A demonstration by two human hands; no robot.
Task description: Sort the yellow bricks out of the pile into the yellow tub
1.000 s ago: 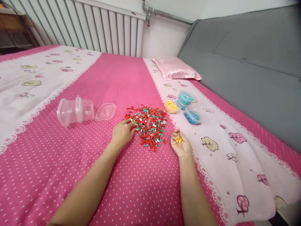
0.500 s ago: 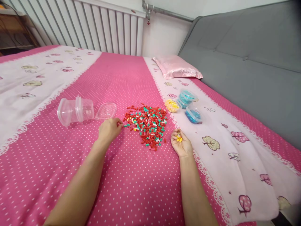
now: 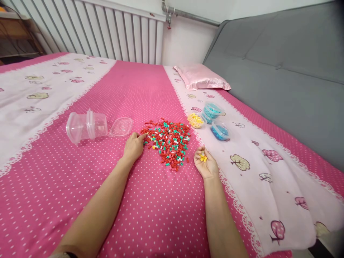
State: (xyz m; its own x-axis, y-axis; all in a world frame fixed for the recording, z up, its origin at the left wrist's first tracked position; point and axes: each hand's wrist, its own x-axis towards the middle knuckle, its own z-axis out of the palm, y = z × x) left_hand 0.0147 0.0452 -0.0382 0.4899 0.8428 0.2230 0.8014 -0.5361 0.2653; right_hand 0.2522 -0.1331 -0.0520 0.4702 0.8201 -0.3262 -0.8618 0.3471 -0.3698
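Note:
A heap of small plastic pieces (image 3: pixel 173 143), mostly red with green, white and a few yellow ones, lies on the pink dotted bedspread (image 3: pixel 161 211). My left hand (image 3: pixel 134 145) is at the heap's left edge, its index finger stretched out with the tip on the pieces there. The other fingers are partly hidden, and no piece shows clearly in its grip. To the right of the heap, my right hand (image 3: pixel 206 164) rests palm up with fingers curled, cupping several yellow pieces (image 3: pixel 203 157).
Beyond my right hand stand clear tubs: one of yellow pieces (image 3: pixel 195 121), a stack with turquoise pieces (image 3: pixel 212 111), one with blue pieces (image 3: pixel 220 131). Stacked clear containers (image 3: pixel 87 125) lie on their side at left, near a clear lid (image 3: pixel 121 127). A pink pillow (image 3: pixel 201 77) sits farther back.
My left hand has moved right and slightly forward, its index finger now reaching onto the heap's left edge. My right hand has stayed nearly in place, still cupping the yellow pieces.

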